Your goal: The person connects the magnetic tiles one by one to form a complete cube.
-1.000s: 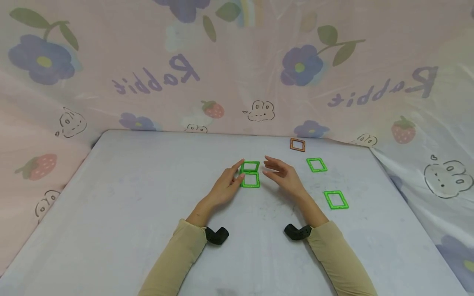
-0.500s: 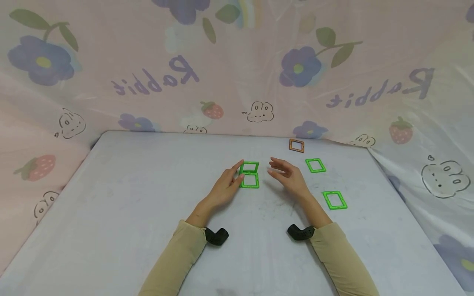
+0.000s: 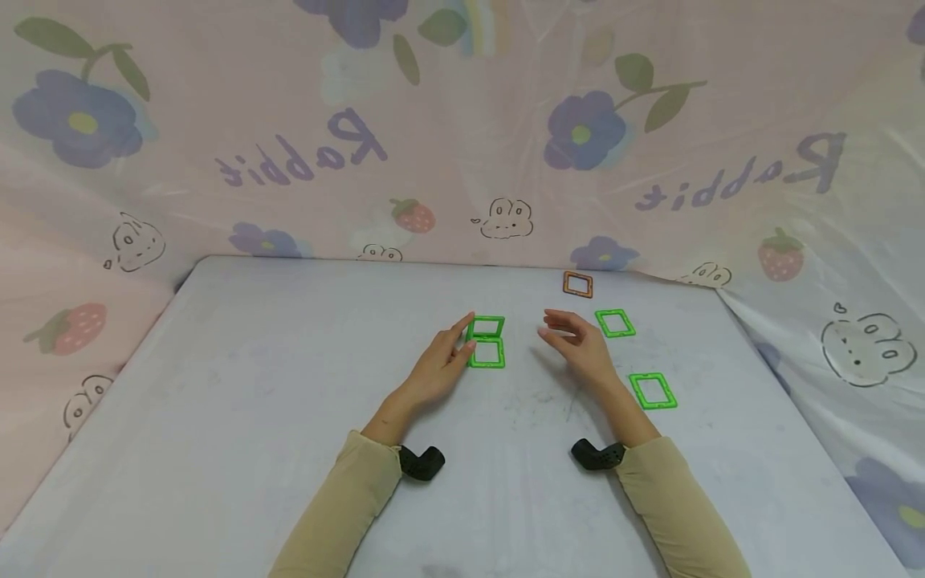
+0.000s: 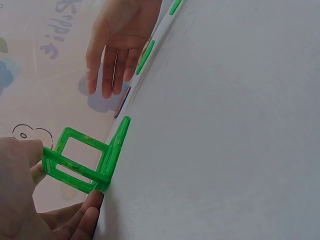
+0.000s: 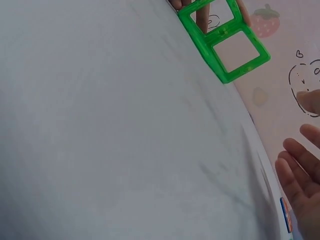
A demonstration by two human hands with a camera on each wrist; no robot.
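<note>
Three joined green magnetic tiles stand mid-table: a flat square tile (image 3: 487, 366), an upright back tile (image 3: 488, 318) and an upright left side tile (image 4: 76, 165). My left hand (image 3: 433, 365) pinches the left side tile between thumb and fingers, as the left wrist view shows. To the right of the tiles, my right hand (image 3: 584, 350) hovers over the table with its fingers loosely bent, holding nothing. Its nearest thing is a loose green tile (image 3: 629, 322) just beyond the fingers. In the right wrist view this hand (image 5: 302, 175) appears at the edge, apart from everything.
Another loose green tile (image 3: 660, 406) lies right of my right forearm. An orange tile (image 3: 567, 283) is near the back edge of the white table (image 3: 253, 401). A printed cloth (image 3: 448, 120) hangs behind and at the sides.
My right hand has drawn away to the right from the joined tiles, toward the loose green ones. My left hand and the joined tiles have stayed in place.
</note>
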